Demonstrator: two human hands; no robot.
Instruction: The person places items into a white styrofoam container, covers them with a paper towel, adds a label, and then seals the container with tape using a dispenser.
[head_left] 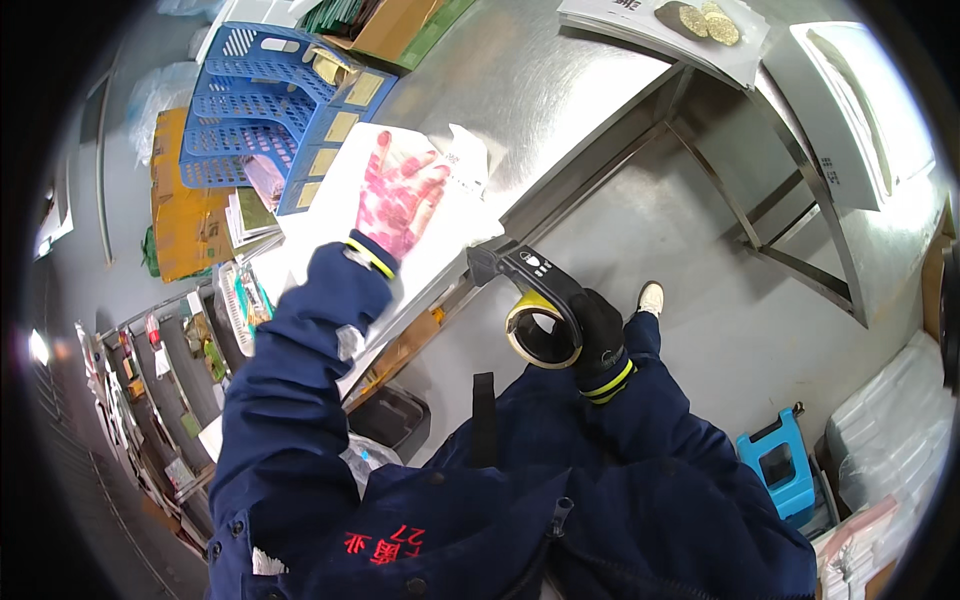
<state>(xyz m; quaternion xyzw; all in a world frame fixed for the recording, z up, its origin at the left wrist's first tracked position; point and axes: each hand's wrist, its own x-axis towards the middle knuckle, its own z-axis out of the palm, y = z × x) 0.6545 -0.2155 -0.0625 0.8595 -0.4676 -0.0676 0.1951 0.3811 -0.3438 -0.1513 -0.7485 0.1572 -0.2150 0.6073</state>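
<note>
My left hand, in a mottled pink-and-white glove, lies with its fingers spread on a white sheet or bag at the edge of the metal table. Nothing shows in its grasp. A crumpled end of the white sheet rises just beyond my fingertips. My right hand, gloved in black, is closed round the handle of a black tape dispenser. A yellowish roll of tape sits on its near side. The dispenser's head points left, toward the table edge, and is held over the floor gap.
A blue perforated file rack stands beyond my left hand. At the far right are a second metal table and a white box. Below lie a dark bin and a blue plastic stool. Cluttered shelves stand at left.
</note>
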